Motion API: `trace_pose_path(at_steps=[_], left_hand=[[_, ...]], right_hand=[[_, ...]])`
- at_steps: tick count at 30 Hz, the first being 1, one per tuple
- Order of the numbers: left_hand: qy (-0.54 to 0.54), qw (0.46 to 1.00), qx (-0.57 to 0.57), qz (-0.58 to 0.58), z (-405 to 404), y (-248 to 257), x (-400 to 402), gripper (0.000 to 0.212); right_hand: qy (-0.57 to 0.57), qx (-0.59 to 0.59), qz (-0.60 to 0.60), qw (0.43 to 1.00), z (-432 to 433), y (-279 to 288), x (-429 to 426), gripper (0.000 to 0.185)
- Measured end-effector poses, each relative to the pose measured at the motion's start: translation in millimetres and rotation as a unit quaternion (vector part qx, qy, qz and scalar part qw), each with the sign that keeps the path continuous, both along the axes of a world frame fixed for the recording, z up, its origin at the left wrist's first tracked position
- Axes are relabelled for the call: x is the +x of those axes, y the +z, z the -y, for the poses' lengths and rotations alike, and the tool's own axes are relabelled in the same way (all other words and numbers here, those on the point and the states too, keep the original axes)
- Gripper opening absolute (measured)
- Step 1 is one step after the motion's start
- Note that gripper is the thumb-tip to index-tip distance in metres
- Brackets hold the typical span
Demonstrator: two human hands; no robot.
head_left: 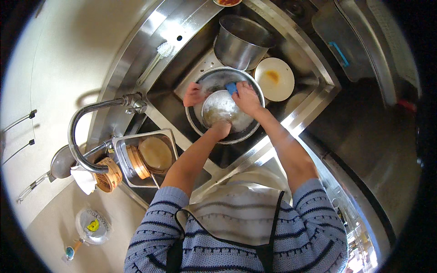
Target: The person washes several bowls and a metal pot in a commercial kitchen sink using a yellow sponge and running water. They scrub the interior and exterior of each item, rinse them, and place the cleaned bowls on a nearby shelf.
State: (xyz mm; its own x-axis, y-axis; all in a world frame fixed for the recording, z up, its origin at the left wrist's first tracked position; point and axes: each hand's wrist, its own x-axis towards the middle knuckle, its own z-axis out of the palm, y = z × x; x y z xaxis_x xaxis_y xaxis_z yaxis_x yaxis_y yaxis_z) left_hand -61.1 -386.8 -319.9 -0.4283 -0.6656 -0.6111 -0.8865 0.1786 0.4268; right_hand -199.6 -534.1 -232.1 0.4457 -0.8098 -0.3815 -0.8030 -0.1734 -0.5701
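In the head view, a large round metal bowl (pixel 257 131) sits in the stainless steel sink. My right hand (pixel 246 97) presses a blue sponge or cloth (pixel 231 88) against its inner wall, at the upper right. My left hand (pixel 222 129) reaches over the near rim into the bowl; its fingers are hidden. A blurred skin-coloured shape (pixel 193 95) overlaps the left rim, and I cannot tell how it joins to an arm. A paler round area (pixel 218 105), wet or shiny, shows at the middle of the bowl.
Behind the bowl stands a deep steel pot (pixel 235 51), with a stained cream plate (pixel 283 82) at right. A curved faucet (pixel 76 119) rises at left over a metal tray (pixel 119 163) holding bamboo steamer parts (pixel 136 160). A long-handled brush (pixel 152 66) lies on the sink ledge.
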Motion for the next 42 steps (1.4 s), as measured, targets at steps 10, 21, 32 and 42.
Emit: trace_pose_path(at_steps=[10, 21, 32, 42], left_hand=[[0.050, 0.997, 0.057, 0.011, 19, 78, 13, 0.041], [0.450, 0.853, 0.041, -0.261, 45, 141, 33, 0.029], [0.648, 0.665, -0.106, -0.356, 12, 186, 32, 0.033], [0.638, 0.634, -0.154, -0.409, 30, 200, 14, 0.055]], right_hand=[[-0.141, 0.276, -0.070, 0.948, -39, -127, 10, 0.052], [-0.335, 0.299, 0.194, 0.873, -30, -163, -29, 0.064], [-0.276, 0.214, 0.227, 0.909, -52, -29, 1, 0.034], [0.106, -0.188, 0.304, 0.928, -73, 151, 32, 0.024]])
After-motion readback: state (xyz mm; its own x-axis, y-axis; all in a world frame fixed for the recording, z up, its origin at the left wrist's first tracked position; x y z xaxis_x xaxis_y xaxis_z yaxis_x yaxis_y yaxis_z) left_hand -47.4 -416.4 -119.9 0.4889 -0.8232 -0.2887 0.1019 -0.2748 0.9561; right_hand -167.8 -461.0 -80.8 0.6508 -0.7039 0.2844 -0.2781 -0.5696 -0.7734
